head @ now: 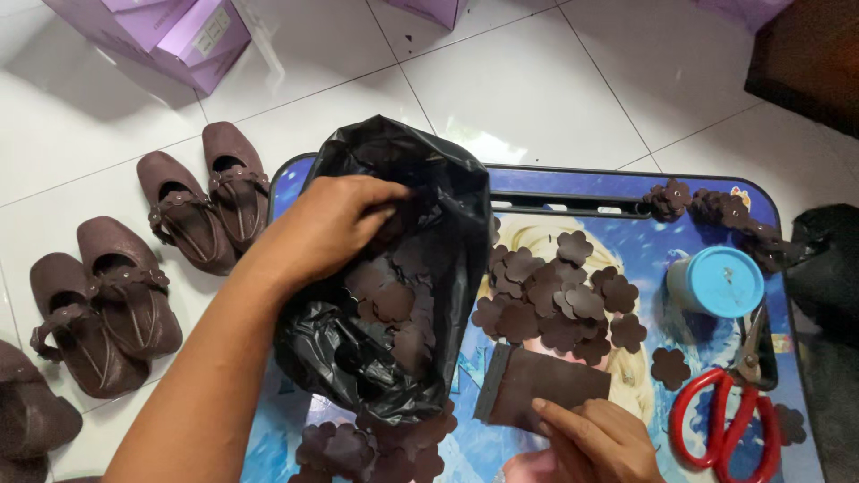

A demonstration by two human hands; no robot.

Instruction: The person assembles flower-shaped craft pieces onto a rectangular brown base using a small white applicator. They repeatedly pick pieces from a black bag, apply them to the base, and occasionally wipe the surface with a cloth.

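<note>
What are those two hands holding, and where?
Left hand grips the black bag by its open rim. Right hand presses fingertips on the brown sheet's near edge.

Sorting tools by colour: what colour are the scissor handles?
Red; the scissors show in the head view.

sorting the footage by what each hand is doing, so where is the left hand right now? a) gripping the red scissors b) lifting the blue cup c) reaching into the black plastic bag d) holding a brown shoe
c: the left hand is at the mouth of the black plastic bag, fingers curled over its edge among brown flower cutouts, while the red scissors lie untouched on the tray.
</note>
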